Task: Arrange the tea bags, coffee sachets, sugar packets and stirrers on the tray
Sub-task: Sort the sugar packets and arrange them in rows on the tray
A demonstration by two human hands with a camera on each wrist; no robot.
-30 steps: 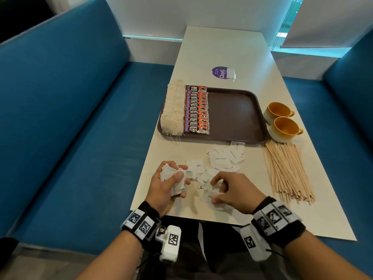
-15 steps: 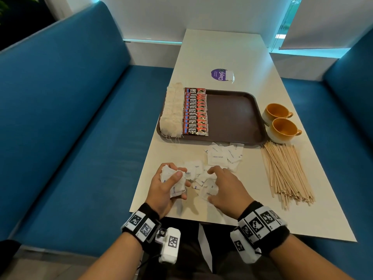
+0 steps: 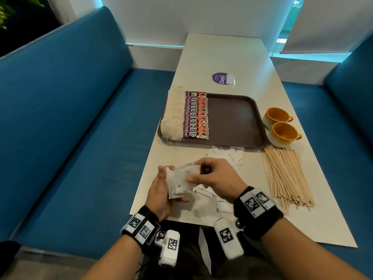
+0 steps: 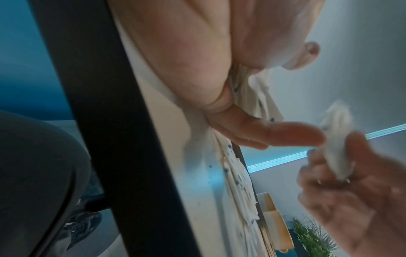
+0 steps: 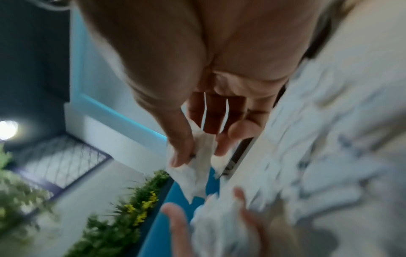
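Observation:
My left hand point(image 3: 171, 184) grips a stack of white sugar packets point(image 3: 178, 183) just above the table's near edge. Against that stack my right hand point(image 3: 192, 170) pinches a further sugar packet point(image 5: 199, 161) between thumb and fingers. More loose sugar packets point(image 3: 226, 154) lie before the brown tray point(image 3: 232, 118), and one point(image 3: 221, 205) lies under my right wrist. On the tray's left side a row of tea bags point(image 3: 173, 114) lies beside a row of red coffee sachets point(image 3: 196, 116). Wooden stirrers point(image 3: 286, 176) are heaped on the table to the right.
Two yellow cups point(image 3: 282, 134) stand right of the tray, just above the stirrers. A purple sticker point(image 3: 221, 78) lies beyond the tray. The right half of the tray is bare. Blue bench seats point(image 3: 80, 138) flank the white table point(image 3: 222, 53).
My right hand has left the loose pile on the table with a packet and moved left and up to the stack in my left hand. The left hand has risen slightly.

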